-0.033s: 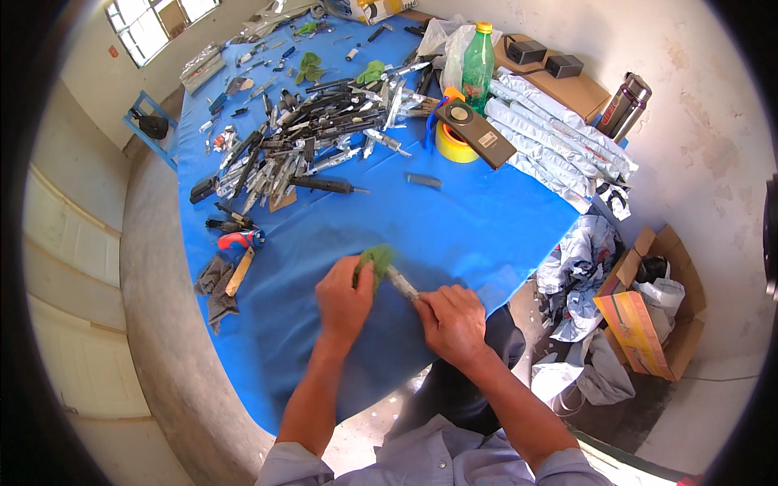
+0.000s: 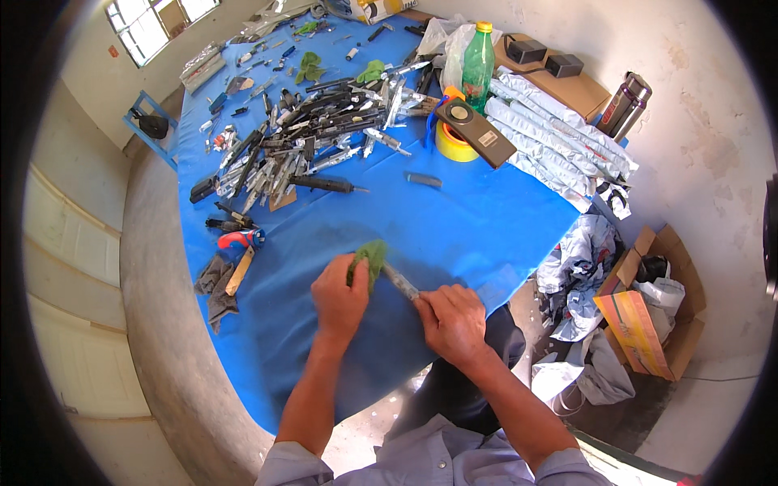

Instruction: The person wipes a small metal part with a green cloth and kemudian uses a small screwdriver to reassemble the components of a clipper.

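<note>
Holding both things over near part of blue worktop (image 2: 486, 219). Gripping bunched green cloth (image 2: 370, 258) in left hand (image 2: 339, 296); clasping near end of slim, mottled pale rod (image 2: 400, 282) in right hand (image 2: 455, 326), far end up at cloth. Likely soft, easily squashed for cloth; likely light, stiff, perhaps slippery for rod, best held by near end. Bearing pale label (image 2: 487, 140) on brown device (image 2: 476, 128): too small to read.

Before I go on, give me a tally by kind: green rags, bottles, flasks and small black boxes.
Green rags: 4, one of them in the left hand
Bottle: 1
Flask: 1
Small black boxes: 2
Total: 8
</note>
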`<act>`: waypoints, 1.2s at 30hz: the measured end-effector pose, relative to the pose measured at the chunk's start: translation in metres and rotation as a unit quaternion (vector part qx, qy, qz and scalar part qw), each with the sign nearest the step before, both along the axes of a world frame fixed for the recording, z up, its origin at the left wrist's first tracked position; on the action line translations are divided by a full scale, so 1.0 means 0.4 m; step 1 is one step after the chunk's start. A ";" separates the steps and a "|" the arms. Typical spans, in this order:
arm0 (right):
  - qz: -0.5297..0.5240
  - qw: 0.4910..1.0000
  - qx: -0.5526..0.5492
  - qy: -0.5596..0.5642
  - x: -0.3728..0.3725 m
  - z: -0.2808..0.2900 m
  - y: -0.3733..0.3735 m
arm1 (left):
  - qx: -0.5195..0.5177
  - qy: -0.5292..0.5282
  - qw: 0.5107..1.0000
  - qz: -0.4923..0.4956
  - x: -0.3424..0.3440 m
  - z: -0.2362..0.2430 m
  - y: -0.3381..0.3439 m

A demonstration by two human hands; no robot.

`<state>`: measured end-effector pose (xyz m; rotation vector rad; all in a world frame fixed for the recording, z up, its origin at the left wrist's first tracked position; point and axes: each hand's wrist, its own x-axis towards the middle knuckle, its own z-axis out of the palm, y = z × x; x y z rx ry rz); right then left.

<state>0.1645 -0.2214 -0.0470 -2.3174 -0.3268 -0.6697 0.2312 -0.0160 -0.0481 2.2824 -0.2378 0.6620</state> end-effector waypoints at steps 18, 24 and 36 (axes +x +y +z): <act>-0.046 0.998 -0.029 0.034 0.001 0.015 0.022 | -0.003 0.013 0.991 -0.130 -0.042 0.009 -0.039; -0.038 0.998 -0.037 0.034 0.005 0.005 0.019 | 0.007 0.001 0.995 -0.098 -0.040 0.005 -0.045; -0.024 0.999 -0.016 0.038 0.002 0.005 0.006 | -0.145 0.115 0.983 -0.007 -0.035 0.045 -0.028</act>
